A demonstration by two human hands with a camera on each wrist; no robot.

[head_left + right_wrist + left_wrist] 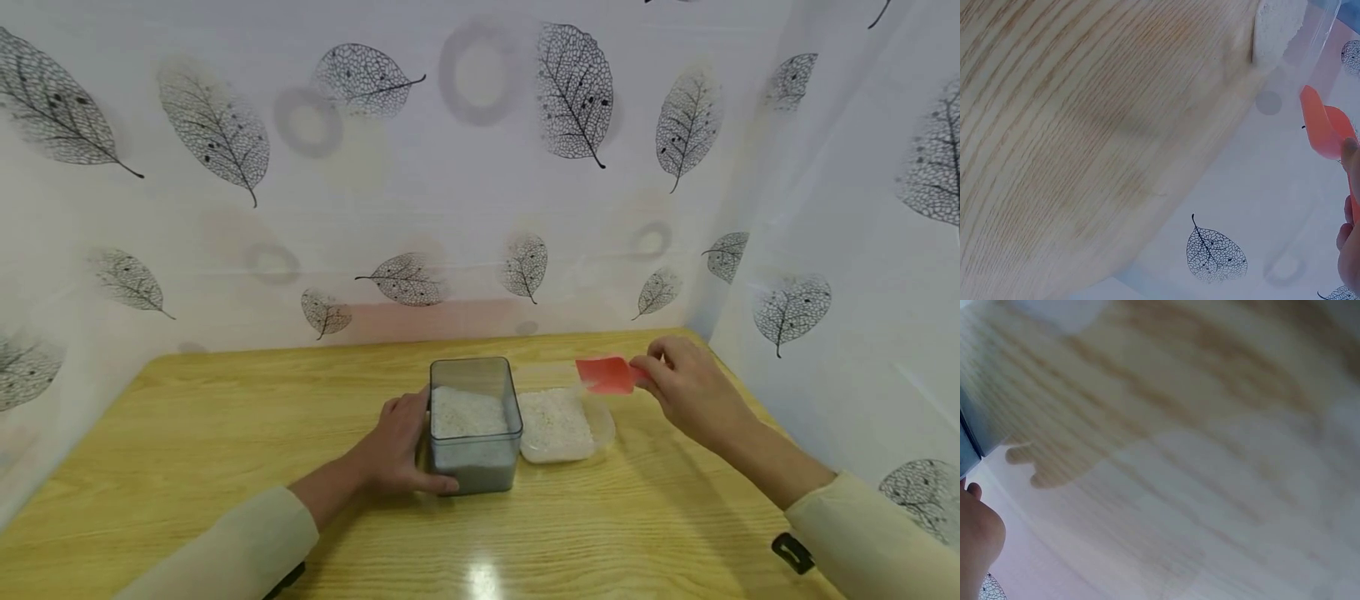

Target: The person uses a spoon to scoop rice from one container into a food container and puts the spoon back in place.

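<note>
A grey see-through bin (483, 477) stands on the table, partly filled with white rice-like grains (468, 412). My left hand (397, 450) holds its left side, with the thumb across the front. Just right of the bin is a shallow clear plastic box (606, 427) full of similar white grains (557, 423). Above and behind that box's right end, my right hand (686, 390) grips a red scoop (611, 375) by its handle. A pale patch shows at the scoop's lower left; whether it is grain I cannot tell. The right wrist view shows the scoop (1322, 128) from the side.
The wooden table (225, 433) extends to both sides and in front of the containers. Behind it and along the right hangs a pale curtain (465, 208) printed with dark leaves. A dark strap piece (792, 553) shows by the right sleeve.
</note>
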